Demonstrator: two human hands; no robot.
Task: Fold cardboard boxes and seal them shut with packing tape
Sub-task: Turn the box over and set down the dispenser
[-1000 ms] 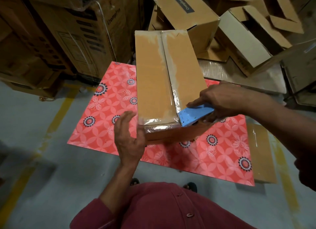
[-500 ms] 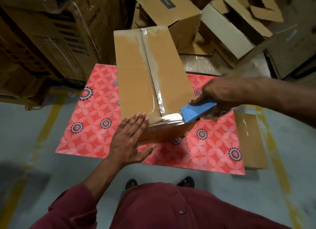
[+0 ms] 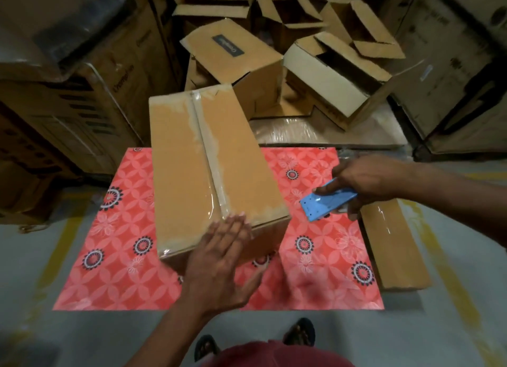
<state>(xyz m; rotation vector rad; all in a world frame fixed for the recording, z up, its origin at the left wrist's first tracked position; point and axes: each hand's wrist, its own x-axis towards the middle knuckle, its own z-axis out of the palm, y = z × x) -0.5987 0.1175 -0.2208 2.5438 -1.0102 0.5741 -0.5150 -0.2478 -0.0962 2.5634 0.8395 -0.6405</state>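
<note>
Your left hand and right hand are bare, with no gloves, rings or watch showing, and both forearms are uncovered as far as the frame's edges. At the bottom edge, a dark red shirt fills the lower centre of the head view. Below you, dark open sandals with straps across the toes cover both feet, the details blurred.
</note>
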